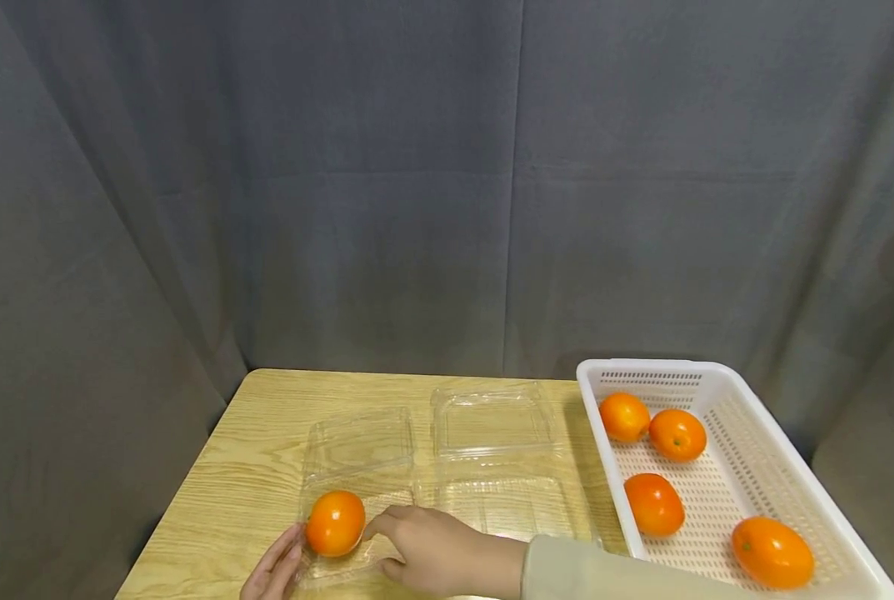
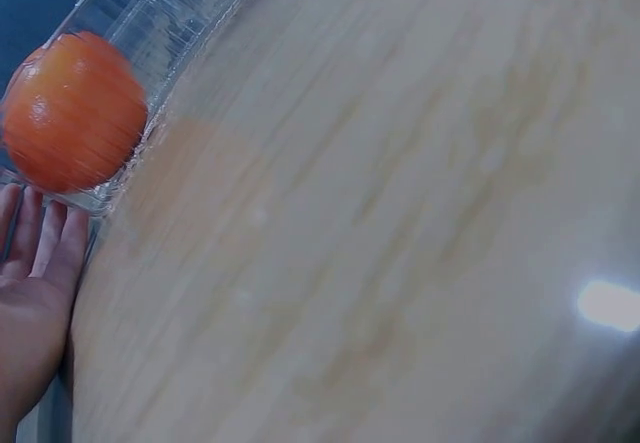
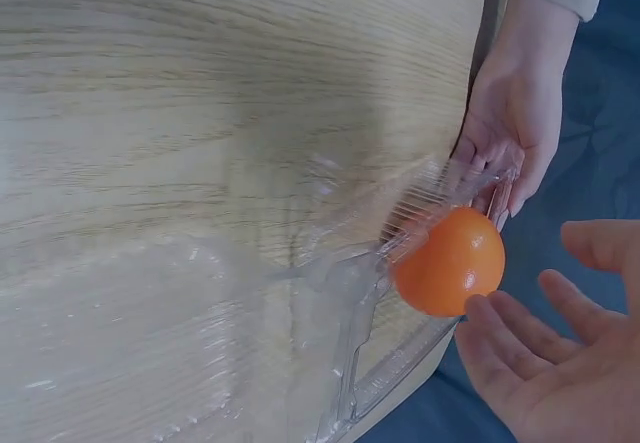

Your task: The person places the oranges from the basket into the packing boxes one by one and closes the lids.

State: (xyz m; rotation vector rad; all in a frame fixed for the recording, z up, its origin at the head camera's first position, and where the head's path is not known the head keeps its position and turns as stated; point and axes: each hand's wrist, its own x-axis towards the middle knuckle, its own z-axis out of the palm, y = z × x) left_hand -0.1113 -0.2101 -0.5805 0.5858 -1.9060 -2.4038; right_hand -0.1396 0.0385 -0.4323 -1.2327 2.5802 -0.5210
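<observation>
The left clear box (image 1: pixel 387 479) lies unfolded on the wooden tabletop (image 1: pixel 267 450), and an orange fruit (image 1: pixel 336 523) sits in its near half, toward that half's left side. The left hand (image 1: pixel 274 567) is at the box's near left edge, fingers fairly straight and side by side, their tips against the plastic (the fruit is just inside the wall there). On the other side of the fruit, over the box's near half, is the right hand (image 1: pixel 432 550), fingers spread and slightly bent, pinching nothing; whether a fingertip touches the fruit I cannot tell. Its pale sleeve (image 1: pixel 626 575) comes in from the right of the box.

Just right of the left clear box lies the right clear box (image 1: pixel 495 462), also unfolded. Farther right of it stands a white basket (image 1: pixel 716 492) with slotted walls, holding four more fruits (image 1: pixel 678 435). A grey curtain (image 1: pixel 387 208) hangs behind the box.
</observation>
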